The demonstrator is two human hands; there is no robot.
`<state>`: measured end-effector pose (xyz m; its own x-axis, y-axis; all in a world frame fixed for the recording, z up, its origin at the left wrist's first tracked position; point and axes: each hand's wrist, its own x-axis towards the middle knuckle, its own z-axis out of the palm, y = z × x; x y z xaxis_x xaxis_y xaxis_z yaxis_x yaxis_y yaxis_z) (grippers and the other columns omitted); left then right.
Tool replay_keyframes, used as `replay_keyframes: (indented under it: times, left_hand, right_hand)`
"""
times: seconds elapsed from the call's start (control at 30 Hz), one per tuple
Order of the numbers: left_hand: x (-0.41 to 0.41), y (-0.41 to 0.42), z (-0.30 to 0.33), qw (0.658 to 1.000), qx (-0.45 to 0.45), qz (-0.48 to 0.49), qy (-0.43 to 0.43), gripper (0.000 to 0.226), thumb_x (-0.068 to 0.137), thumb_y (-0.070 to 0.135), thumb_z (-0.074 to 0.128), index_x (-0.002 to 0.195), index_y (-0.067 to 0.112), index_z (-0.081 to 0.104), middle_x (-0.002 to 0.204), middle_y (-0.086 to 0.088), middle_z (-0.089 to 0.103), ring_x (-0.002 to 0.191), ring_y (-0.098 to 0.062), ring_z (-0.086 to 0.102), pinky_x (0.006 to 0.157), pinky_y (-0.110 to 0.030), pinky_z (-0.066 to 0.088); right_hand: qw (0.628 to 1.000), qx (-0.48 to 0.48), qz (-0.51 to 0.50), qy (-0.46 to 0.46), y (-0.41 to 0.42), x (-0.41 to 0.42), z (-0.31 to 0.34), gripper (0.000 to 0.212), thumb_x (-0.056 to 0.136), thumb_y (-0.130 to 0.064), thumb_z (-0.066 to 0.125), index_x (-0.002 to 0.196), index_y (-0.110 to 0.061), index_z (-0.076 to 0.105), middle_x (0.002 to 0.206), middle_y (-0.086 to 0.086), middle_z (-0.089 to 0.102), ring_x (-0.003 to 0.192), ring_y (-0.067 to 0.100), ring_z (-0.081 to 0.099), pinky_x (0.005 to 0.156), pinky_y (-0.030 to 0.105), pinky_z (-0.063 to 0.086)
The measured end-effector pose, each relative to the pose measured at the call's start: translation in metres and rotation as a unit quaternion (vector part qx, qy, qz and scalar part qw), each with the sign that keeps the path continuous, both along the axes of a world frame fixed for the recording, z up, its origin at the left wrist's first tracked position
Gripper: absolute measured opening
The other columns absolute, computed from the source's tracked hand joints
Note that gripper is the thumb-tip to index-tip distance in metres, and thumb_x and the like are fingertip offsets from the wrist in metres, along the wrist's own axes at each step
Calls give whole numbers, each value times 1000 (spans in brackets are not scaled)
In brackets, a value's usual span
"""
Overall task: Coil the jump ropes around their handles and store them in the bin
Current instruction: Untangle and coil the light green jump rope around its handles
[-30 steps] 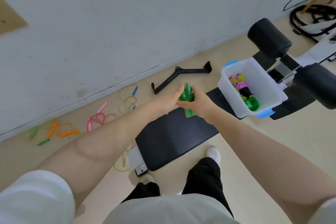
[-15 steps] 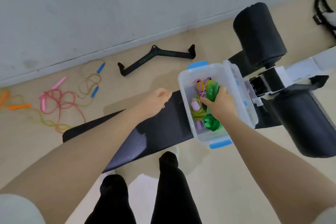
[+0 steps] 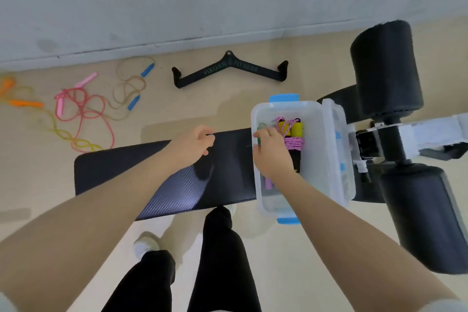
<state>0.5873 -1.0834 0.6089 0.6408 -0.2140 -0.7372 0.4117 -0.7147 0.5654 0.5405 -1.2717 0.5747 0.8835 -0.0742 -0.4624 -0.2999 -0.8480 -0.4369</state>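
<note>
The clear plastic storage bin with blue clip handles point(image 3: 326, 159) sits on the right end of the black padded workout bench point(image 3: 177, 177), its long axis running from 12 to 6 o'clock. Inside it, a bundle with yellow handles wound in pink cord point(image 3: 291, 134) lies along that same axis, its handle ends pointing toward 12 o'clock. The right hand point(image 3: 272, 157) reaches down into the left half of the bin, its fingers curled round a green coiled jump rope point(image 3: 258, 132), of which only a sliver shows at the fingertips; which way it points cannot be told. The left hand point(image 3: 193, 144) hovers over the bench at 9 o'clock from the bin, fingers loosely curled and holding nothing.

On the beige floor at 10 o'clock from the bin lie loose ropes: a tan jump rope with blue handles point(image 3: 135, 88), a pink jump rope with pink handles point(image 3: 83, 109) and, farthest left, an orange-handled jump rope point(image 3: 22, 102), their cords tangled and overlapping. A black V-shaped cable-machine bar point(image 3: 229, 71) lies near the wall at 11 o'clock. Two black foam roller pads point(image 3: 385, 68) stand at the bin's 3 o'clock side.
</note>
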Motion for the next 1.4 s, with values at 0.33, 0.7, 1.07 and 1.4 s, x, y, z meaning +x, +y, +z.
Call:
replay_keyframes:
  times: [0.33,0.7,1.07,1.4]
  left_hand:
    - [-44,187,90,988,25,95,-116,28,98,25,42,123,18,52,105,-1,61,88,-15,60,67,-17,41]
    - [-199,538,102,932,38,323,-160,20,94,9,48,112,9,57,93,-10,61,66,-19,55,64,-21,41]
    - [-189,705,97,915,23,364,-170,20,92,9,48,110,13,56,96,-8,59,68,-21,58,64,-22,40]
    - [-62,834,57,909,51,379,-164,27,92,14,50,118,12,56,103,-8,63,89,-26,63,77,-26,38]
  right_hand:
    - [975,69,211,3,191,38,107,27,96,-12,39,115,-7,57,121,10,55,107,26,54,92,31,41]
    - [948,35,318,-8,500,-41,136,20,95,-12,40,87,-14,58,81,-11,46,78,10,44,77,25,35]
    - [950,21,312,7,675,-35,132,29,96,-14,41,117,-6,60,128,12,54,118,28,48,96,33,37]
    - [949,-15,314,18,811,108,87,32,93,-15,44,123,-13,55,132,9,53,121,30,49,101,35,38]
